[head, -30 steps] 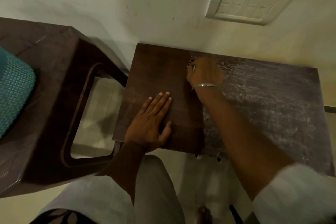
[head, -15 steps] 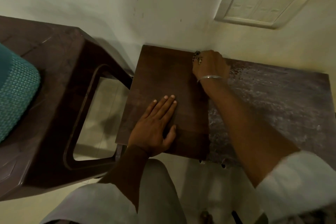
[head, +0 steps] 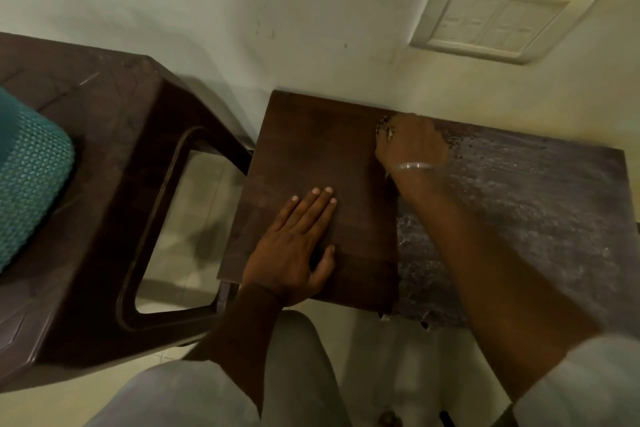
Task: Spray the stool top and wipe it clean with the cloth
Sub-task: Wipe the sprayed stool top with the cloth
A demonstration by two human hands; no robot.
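The stool top [head: 311, 149] ran from the centre out to 3 o'clock. The left grip [head: 294, 246] lay flat and released on its near-left part, apparently steadying it. The right grip [head: 412, 142], at 12 o'clock by the far edge, was clenched on the cloth [head: 382, 130], of which only a mottled scrap showed. Spraying looked done: a wet film [head: 519, 204] covered the right side. The left side was plain brown, seemingly wiped. Roughly half the wiping looked left, toward 3 o'clock.

Pale sleeves [head: 585, 388], thin silver bangle [head: 415, 166] by the right hand [head: 410, 146], light grey trousers [head: 294, 374].
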